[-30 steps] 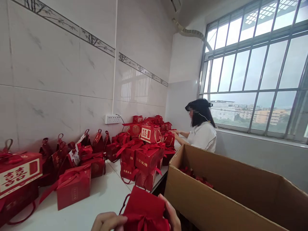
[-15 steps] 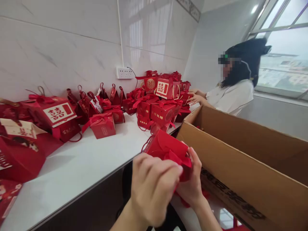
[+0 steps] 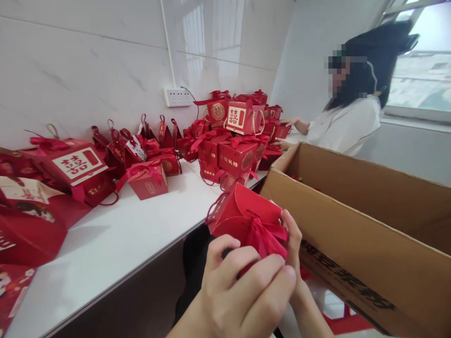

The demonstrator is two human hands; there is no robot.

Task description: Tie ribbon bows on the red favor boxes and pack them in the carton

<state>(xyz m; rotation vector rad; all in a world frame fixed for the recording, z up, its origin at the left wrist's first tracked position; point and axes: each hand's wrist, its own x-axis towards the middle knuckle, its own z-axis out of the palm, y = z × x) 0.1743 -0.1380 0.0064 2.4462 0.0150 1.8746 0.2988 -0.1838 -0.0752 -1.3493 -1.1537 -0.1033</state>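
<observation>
Held over the table's front edge is a small red gift box [image 3: 229, 213] with folded top flaps and a twisted cord handle on its left side. A red ribbon [image 3: 262, 232] is tied on its top. My right hand [image 3: 293, 239] supports the box from the right and below, most of its palm hidden. Across the near side of the box, my left hand [image 3: 250, 286] has its fingers curled at the ribbon's loose ends; the fingertips are partly hidden.
Several finished-looking red boxes [image 3: 236, 157] are stacked on the white table [image 3: 183, 202], with more bags and boxes at left. A large open cardboard carton [image 3: 338, 220] stands close on my right. Beyond it, a co-worker [image 3: 352, 122] reaches toward the stack.
My left hand has moved down and right over the box's near side, uncovering more of the ribbon and top flaps. The view has shifted slightly. The co-worker's hands have moved apart.
</observation>
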